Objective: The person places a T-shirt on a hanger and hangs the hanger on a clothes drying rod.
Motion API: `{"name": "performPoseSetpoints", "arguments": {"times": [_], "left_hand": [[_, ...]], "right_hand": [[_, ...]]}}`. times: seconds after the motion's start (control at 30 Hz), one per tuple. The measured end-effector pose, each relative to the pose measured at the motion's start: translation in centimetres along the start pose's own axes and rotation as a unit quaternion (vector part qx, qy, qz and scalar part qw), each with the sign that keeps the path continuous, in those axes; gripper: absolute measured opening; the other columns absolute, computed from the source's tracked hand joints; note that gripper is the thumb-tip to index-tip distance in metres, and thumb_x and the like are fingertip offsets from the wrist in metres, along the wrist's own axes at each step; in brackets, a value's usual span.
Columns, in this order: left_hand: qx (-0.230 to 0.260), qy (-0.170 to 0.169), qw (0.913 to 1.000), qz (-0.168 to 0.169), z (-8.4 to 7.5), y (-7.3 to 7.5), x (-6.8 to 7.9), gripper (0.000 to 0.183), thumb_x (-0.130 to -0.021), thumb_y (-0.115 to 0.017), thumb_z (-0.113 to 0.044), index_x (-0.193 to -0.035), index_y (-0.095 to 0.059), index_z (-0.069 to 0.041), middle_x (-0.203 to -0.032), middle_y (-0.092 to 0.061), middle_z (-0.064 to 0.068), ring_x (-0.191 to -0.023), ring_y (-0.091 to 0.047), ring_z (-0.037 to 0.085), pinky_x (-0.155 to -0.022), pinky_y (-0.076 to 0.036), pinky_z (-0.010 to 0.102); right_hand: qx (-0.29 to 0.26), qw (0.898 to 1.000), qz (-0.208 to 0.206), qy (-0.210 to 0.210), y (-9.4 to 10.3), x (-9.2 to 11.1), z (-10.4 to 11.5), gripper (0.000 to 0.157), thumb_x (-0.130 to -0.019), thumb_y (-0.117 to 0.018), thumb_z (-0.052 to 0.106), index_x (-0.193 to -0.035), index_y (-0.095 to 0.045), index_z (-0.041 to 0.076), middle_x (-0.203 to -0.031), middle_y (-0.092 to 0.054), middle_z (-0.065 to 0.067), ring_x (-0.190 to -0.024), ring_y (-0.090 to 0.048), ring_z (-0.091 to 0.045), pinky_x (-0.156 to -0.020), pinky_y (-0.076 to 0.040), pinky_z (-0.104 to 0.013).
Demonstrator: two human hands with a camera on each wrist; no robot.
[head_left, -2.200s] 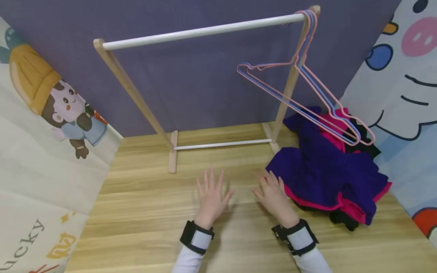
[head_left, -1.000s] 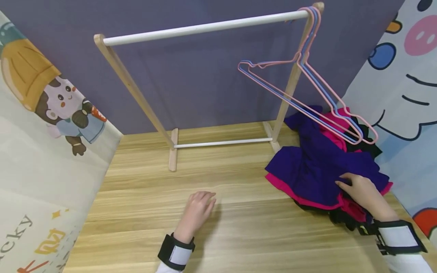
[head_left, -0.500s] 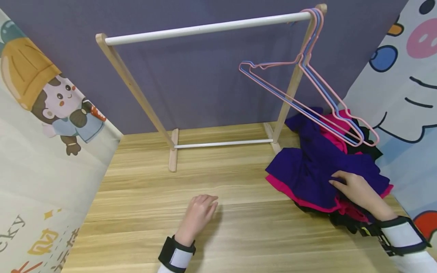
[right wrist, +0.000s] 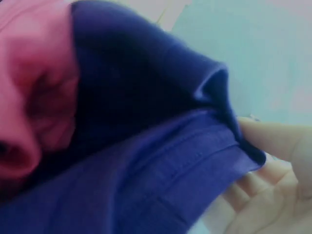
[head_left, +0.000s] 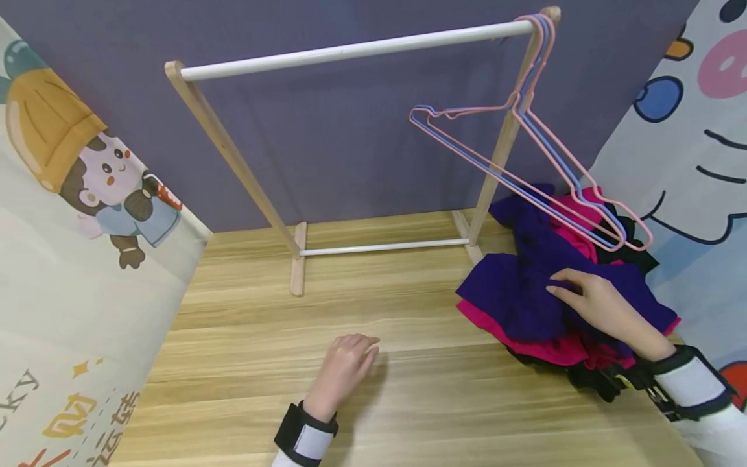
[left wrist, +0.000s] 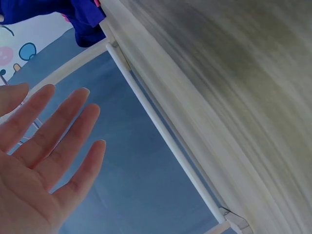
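In the head view my right hand [head_left: 607,312] pinches the near edge of a dark purple T-shirt [head_left: 519,295], which lies on top of a clothes pile at the right. In the right wrist view, thumb and fingers hold the stitched hem of the purple cloth [right wrist: 180,170], lifted so that a dark fold gapes beneath it. Pink cloth [right wrist: 39,87] shows beside that fold. My left hand [head_left: 341,366] is above the wooden surface left of the pile and holds nothing. Its fingers [left wrist: 66,139] are relaxed and spread in the left wrist view.
A wooden rack with a white top rail [head_left: 350,50] stands at the back. Pink and blue hangers [head_left: 528,110] hang at its right end, over the pile. Pink clothing [head_left: 554,350] and black clothing [head_left: 595,383] lie beneath the purple one. Printed cloths [head_left: 52,292] flank both sides.
My right hand went from beside the pile to the purple T-shirt's near edge, then lifted it slightly up and leftward. My left hand drew back and its fingers relaxed.
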State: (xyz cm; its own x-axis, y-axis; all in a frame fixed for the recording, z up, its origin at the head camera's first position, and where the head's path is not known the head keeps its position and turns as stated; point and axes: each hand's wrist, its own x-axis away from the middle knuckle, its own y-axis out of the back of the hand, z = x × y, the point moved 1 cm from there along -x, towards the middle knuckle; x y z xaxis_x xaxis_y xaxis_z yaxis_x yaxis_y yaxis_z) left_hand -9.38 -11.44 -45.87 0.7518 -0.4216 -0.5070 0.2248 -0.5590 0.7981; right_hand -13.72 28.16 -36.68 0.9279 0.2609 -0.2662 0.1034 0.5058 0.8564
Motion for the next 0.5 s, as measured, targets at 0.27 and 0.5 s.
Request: {"name": "performPoseSetpoints", "arguments": {"times": [0.27, 0.5], "left_hand": [[0.003, -0.004, 0.9998, 0.02, -0.3, 0.0, -0.5, 0.017, -0.079, -0.063, -0.013, -0.095, -0.063, -0.008, -0.083, -0.067, 0.005, -0.078, -0.059, 0.016, -0.07, -0.05, 0.036], [0.007, -0.02, 0.9995, 0.022, -0.4, -0.3, -0.9, 0.016, -0.078, -0.064, -0.013, -0.093, -0.063, -0.008, -0.081, -0.067, 0.004, -0.076, -0.059, 0.015, -0.07, -0.05, 0.036]], "right_hand": [[-0.06, 0.998, 0.025, -0.019, 0.7, -2.1, 1.6, 0.012, -0.085, -0.057, 0.015, -0.094, -0.06, 0.007, -0.087, -0.061, -0.01, -0.067, -0.047, -0.008, -0.057, -0.042, -0.028], [-0.089, 0.995, 0.031, -0.021, 1.4, -3.8, 3.2, 0.016, -0.086, -0.056, 0.018, -0.097, -0.059, 0.007, -0.09, -0.059, -0.01, -0.07, -0.048, -0.009, -0.059, -0.04, -0.02]]}}
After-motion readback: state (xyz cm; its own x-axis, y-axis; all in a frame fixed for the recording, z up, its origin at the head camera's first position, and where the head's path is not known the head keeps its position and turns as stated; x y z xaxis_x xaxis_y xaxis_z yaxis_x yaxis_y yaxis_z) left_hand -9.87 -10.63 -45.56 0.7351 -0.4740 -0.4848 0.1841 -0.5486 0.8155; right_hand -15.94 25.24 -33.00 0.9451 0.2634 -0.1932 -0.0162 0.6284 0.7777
